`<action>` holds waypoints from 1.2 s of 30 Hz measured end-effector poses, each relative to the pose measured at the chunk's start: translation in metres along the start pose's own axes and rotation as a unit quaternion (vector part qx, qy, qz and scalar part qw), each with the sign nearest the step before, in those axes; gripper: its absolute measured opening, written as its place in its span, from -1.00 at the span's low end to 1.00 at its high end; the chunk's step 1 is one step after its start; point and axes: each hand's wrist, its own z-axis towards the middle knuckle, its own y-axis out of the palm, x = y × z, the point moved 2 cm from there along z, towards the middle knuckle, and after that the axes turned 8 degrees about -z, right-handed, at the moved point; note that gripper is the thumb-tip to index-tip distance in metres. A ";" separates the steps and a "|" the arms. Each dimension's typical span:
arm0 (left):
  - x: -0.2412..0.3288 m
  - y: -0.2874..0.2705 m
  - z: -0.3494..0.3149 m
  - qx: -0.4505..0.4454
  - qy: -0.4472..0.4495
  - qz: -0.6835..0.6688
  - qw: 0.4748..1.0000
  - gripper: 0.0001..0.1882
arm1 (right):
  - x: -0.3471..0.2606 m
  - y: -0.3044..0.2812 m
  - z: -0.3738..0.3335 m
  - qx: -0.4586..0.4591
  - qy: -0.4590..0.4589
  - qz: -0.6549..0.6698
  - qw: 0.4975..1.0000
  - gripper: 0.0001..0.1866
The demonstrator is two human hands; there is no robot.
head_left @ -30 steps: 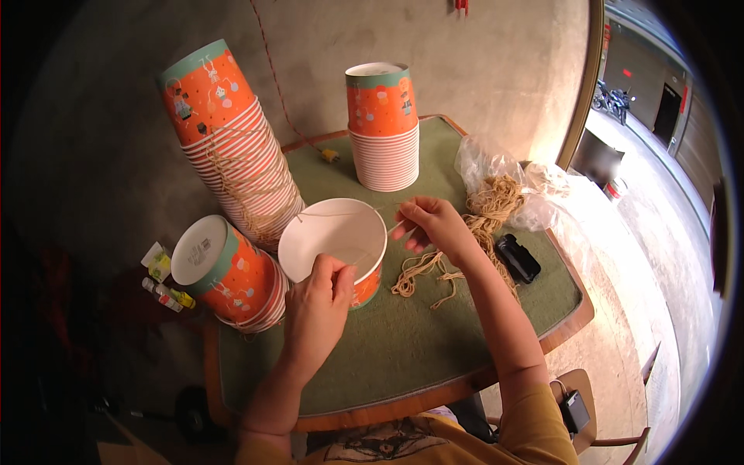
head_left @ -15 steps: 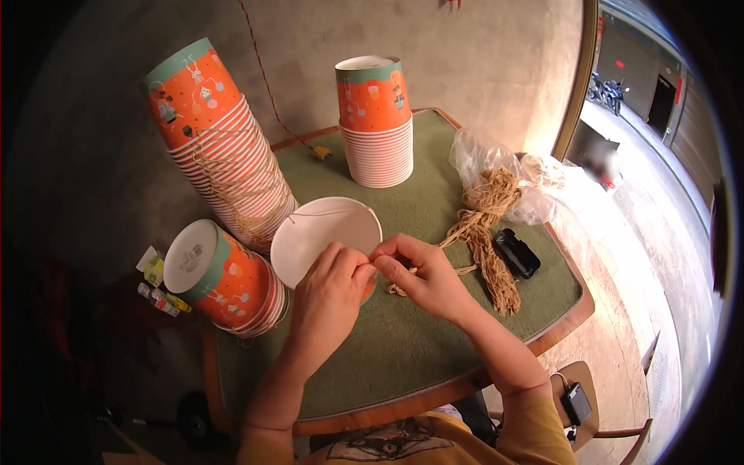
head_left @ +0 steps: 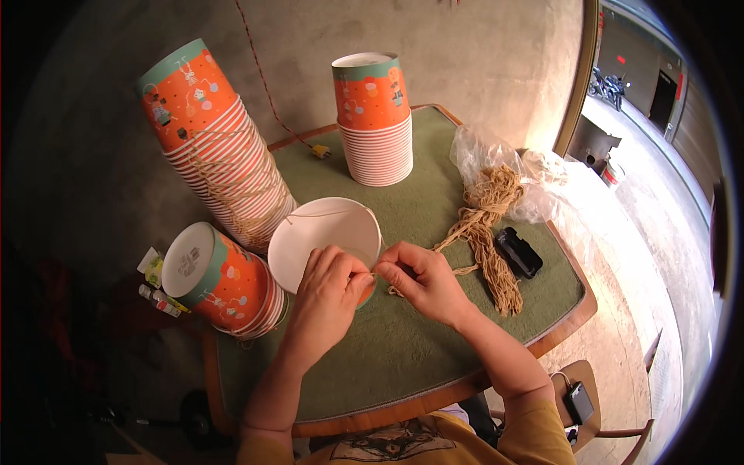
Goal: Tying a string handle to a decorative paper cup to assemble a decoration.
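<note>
A paper tub (head_left: 310,232), white inside, lies tilted on the table with its mouth facing up towards me. Thin twine (head_left: 329,213) crosses its far rim. My left hand (head_left: 325,298) is over the tub's near right rim, thumb and fingers pinched together. Just to its right, my right hand (head_left: 425,285) is pinched too. A short bit of twine shows between the two sets of fingertips; how it is looped is hidden by the fingers. To the right lies a loose hank of tan twine (head_left: 488,240), with strands leading towards my right hand.
Orange tubs in a tall twine-wrapped stack (head_left: 232,167) lean at the left, beside a shorter lying stack (head_left: 236,283). Another stack (head_left: 377,151) stands at the back. On the right are a plastic bag (head_left: 477,155) and a black case (head_left: 519,253). A yellow plug (head_left: 321,151) hangs behind.
My fingertips have drawn slightly apart, so a bit of twine shows between them. Both hands stay at the tub's rim; the tub has hardly moved.
</note>
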 end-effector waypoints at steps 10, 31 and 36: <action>-0.003 0.000 0.001 0.004 -0.015 -0.019 1.000 -0.83 | 0.013 0.003 0.001 -0.049 0.071 0.081 0.993 -0.80; 0.006 -0.013 -0.001 -0.078 -0.006 0.018 0.997 -0.66 | 0.025 0.029 -0.010 -0.011 0.060 0.161 0.985 -0.89; 0.008 -0.014 0.003 -0.070 0.036 0.019 0.997 -0.72 | 0.025 0.030 -0.010 -0.029 0.070 0.278 0.958 -0.91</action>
